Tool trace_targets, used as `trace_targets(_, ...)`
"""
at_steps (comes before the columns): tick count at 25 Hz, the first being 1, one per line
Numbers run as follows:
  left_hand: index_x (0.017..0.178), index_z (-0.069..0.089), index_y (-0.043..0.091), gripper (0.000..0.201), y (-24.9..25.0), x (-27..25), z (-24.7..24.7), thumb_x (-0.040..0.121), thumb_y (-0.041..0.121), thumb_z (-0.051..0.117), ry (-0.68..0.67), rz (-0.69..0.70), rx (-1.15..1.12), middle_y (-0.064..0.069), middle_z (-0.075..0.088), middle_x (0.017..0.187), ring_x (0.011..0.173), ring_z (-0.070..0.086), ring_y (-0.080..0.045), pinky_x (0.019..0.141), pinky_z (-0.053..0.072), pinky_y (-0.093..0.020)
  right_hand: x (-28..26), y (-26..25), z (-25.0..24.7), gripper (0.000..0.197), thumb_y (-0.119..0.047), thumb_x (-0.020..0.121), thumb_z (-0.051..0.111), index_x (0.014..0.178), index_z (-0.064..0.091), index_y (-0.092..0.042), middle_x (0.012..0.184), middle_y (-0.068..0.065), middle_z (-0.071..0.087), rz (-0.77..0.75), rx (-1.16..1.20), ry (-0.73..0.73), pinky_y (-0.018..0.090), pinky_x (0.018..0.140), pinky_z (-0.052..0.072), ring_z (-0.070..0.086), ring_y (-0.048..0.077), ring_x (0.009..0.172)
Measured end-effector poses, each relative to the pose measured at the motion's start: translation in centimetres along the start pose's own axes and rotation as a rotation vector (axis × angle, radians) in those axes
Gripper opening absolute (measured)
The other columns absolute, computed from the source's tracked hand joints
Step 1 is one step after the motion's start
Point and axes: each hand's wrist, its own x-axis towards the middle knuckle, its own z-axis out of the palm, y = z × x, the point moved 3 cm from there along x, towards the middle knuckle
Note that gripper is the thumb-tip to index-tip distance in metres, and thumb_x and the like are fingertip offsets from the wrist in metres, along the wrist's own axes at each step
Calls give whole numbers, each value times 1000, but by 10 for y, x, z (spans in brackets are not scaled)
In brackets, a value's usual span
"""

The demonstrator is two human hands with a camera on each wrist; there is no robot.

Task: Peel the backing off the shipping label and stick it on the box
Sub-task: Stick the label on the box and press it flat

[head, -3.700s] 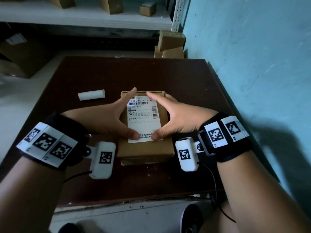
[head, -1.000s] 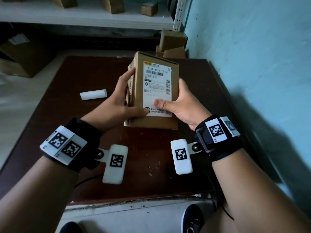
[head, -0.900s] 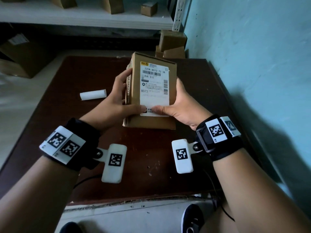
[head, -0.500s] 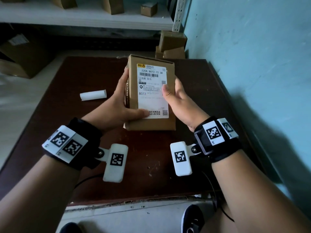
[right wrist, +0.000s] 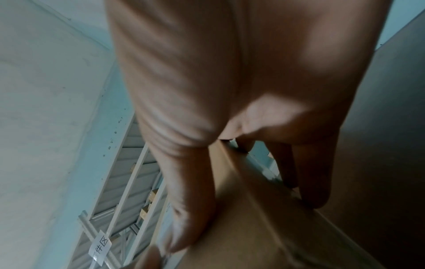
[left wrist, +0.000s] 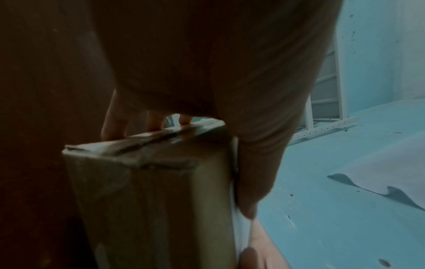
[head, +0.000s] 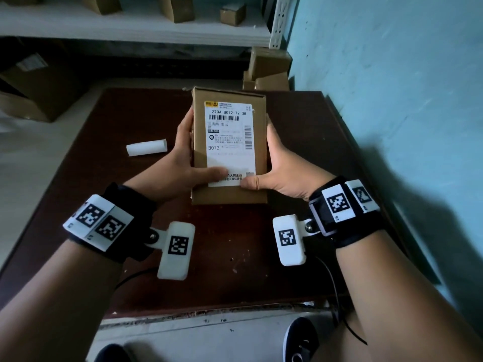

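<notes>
box (head: 230, 194) | you held it tilted above the table (head: 104, 178) centre, long axis toward its far edge | label (head: 230, 142) faced you | left hand (head: 180, 165), right hand (head: 282, 165) gripped its sides, thumbs on label's near edge

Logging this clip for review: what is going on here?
A person holds a cardboard box up over a dark table in both hands. The left hand and the right hand grip its sides, both thumbs pressing the bottom edge of the shipping label, which is already stuck on the box's front. A white roll, perhaps the peeled backing, lies on the table to the left.
</notes>
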Motion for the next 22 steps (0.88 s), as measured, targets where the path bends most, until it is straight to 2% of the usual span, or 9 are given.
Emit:
trace_targets(2, 149, -11, 51, 134, 1, -1, -1, 63, 20, 86, -58, -22, 52, 17, 38, 152, 132, 47, -1, 103, 49, -33, 0, -3, 1, 113, -34, 86, 73, 155, -17, -29, 156, -11, 34, 2, 23, 51, 21, 110, 34, 37, 2, 137)
trace_targets(4, 148, -16, 52, 139, 2, -2, 0, 61, 17, 87, -98, -41, 53, 23, 37, 149, 128, 49, 5, 99, 52, -27, 2, -8, 5, 90, -41, 92, 62, 156, 0, -26, 147, -10, 47, 3, 95, 179, 10, 92, 47, 51, 1, 123)
trace_targets(7, 149, -19, 47, 139, 5, -1, 4, 62, 14, 84, -106, -34, 41, 24, 40, 146, 123, 53, 7, 91, 54, -20, 5, -10, 11, 82, -52, 88, 63, 150, 16, -27, 138, -10, 54, -37, 55, 388, 17, 83, 55, 59, -3, 108)
trace_targets(10, 152, -12, 41, 121, 2, 0, 6, 76, 20, 79, -10, -20, -93, 12, 50, 144, 125, 56, -3, 100, 52, -31, 9, -7, 14, 105, -46, 74, 79, 151, 10, -28, 146, -9, 44, -88, 23, 300, 19, 93, 51, 50, -2, 120)
trace_targets(12, 153, -6, 39, 98, -1, 2, 8, 88, 26, 67, 83, -18, -174, 9, 53, 141, 122, 59, -4, 102, 51, -35, 12, -1, 14, 138, -52, 56, 88, 153, -8, -32, 158, -7, 27, -54, -20, 221, 38, 113, 39, 36, 8, 140)
trace_targets(14, 153, -1, 38, 80, -2, 5, 11, 97, 28, 55, 143, -13, -168, 11, 54, 136, 115, 63, -2, 95, 55, -32, 12, -1, 16, 154, -57, 48, 88, 149, -26, -35, 164, -9, 10, -3, -55, 146, 46, 120, 26, 21, 11, 149)
trace_targets(17, 153, 1, 38, 89, -6, 7, 8, 92, 19, 64, 162, -16, -152, 3, 57, 137, 113, 66, -9, 90, 58, -36, 7, 1, 13, 149, -44, 63, 88, 148, -34, -30, 164, -10, 10, 4, -26, 87, 37, 120, 27, 21, 6, 147)
trace_targets(20, 153, -5, 43, 118, -6, 6, 2, 76, 11, 79, 22, -49, -70, 6, 53, 143, 121, 60, -8, 99, 53, -39, -1, -4, 5, 114, -32, 90, 68, 152, -28, -26, 161, -11, 23, 11, -9, 58, 15, 105, 33, 31, -4, 133)
trace_targets(22, 151, -12, 45, 131, -5, 3, -2, 69, 11, 84, -51, -74, -18, 11, 48, 146, 126, 56, -4, 102, 51, -38, -2, -5, 3, 110, -30, 91, 68, 153, -23, -28, 157, -16, 26, 5, -6, 62, 17, 107, 29, 30, -7, 131)
